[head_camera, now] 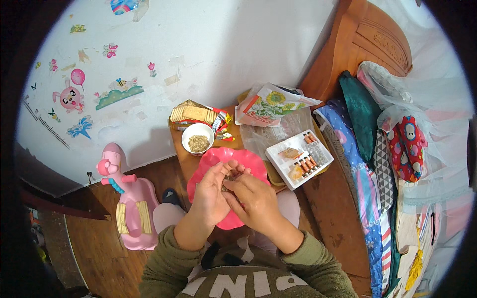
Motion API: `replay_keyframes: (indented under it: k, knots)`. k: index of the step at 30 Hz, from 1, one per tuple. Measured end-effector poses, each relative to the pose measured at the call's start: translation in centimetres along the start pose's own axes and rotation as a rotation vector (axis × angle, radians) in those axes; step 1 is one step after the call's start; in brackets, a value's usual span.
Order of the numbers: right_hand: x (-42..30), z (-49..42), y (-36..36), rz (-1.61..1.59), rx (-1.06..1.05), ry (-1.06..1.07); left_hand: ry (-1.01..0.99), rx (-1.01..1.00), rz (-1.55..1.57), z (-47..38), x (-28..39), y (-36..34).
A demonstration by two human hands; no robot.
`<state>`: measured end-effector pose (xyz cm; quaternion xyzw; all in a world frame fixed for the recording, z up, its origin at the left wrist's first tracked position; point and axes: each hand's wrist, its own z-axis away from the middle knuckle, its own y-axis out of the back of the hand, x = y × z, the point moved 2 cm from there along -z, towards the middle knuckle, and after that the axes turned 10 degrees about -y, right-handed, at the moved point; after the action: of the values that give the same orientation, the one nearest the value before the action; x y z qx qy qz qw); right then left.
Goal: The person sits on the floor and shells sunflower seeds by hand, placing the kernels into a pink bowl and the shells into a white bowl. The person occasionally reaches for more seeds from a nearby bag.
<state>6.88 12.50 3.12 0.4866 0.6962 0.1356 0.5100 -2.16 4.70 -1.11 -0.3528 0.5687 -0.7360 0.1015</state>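
Note:
My left hand [211,193] is cupped, its fingers curled upward, above a pink plastic basin [228,219] with a scalloped rim. Small brownish pieces [225,185] show in the palm, partly covered, too small to name for sure. My right hand [257,197] reaches across with thumb and fingertips bent into that palm; whether anything sits between them is hidden. Just beyond the basin, at its left, a white bowl [198,127] holds pale brown shelled seeds. Most of the basin's inside is hidden by my hands.
An opened pack of crackers [197,112] stands behind the bowl. Right of the basin, a white plastic tray [277,151] holds several small vials. A sunflower-printed bag [270,104] lies behind it. A pink ride-on toy [138,219] stands left; a wooden bed [331,227] flanks the right.

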Motion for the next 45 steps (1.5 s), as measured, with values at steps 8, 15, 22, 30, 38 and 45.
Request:
replay_keyframes:
  k: [8,15,22,30,38,45]
  knots:
    - [0.9,-0.2,1.6,-0.311,0.149,-0.147,0.2,-0.033,-0.286,1.2,-0.3,1.0]
    - [1.9,0.5,2.2,-0.377,0.032,-0.018,0.284,-0.198,-0.405,2.7,0.8,-1.4]
    - [1.6,0.4,2.8,-0.341,-0.022,0.103,0.248,-0.182,-0.502,3.2,1.2,-0.8]
    - [1.1,0.9,1.9,-0.437,0.052,-0.033,0.019,-0.201,-0.6,3.3,1.1,-1.4]
    - [2.0,1.9,0.2,-0.971,-0.062,-0.469,-0.228,-0.386,-1.066,2.0,1.8,-1.7]
    - [2.5,1.3,-0.9,-1.01,0.076,-0.633,-0.276,-0.325,-1.103,2.0,1.0,-2.8]
